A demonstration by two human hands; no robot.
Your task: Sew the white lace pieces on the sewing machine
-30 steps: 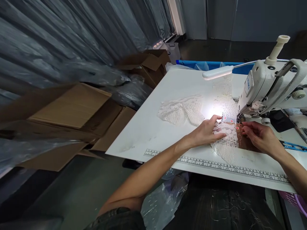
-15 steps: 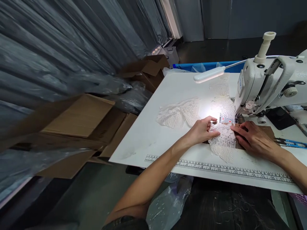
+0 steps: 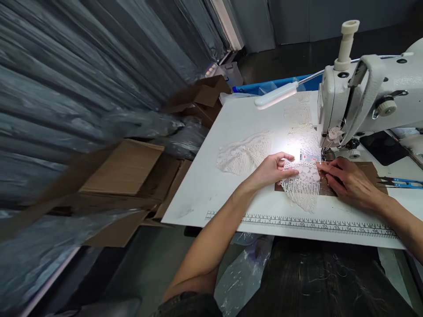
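Observation:
A piece of white lace [image 3: 302, 187] lies on a brown card [image 3: 330, 187] in front of the needle of a white sewing machine [image 3: 363, 94]. My left hand [image 3: 272, 169] rests on the lace's left edge, fingers curled and pinching it. My right hand [image 3: 346, 180] lies flat on the lace and card at the right, fingertips pressing close to the presser foot. A small label [image 3: 309, 155] with red marks sits just behind the lace under the lamp's light.
More lace [image 3: 244, 154] lies to the left on the white table [image 3: 231, 193], which has a printed ruler [image 3: 313, 224] along its front edge. A lamp [image 3: 276, 95], blue snips [image 3: 401, 181], cardboard boxes [image 3: 122, 176] and plastic sheeting [image 3: 82, 66] surround it.
The view has swung right. My right hand has moved from beside the needle to lie flat on the lace and card; my left hand keeps its place on the lace.

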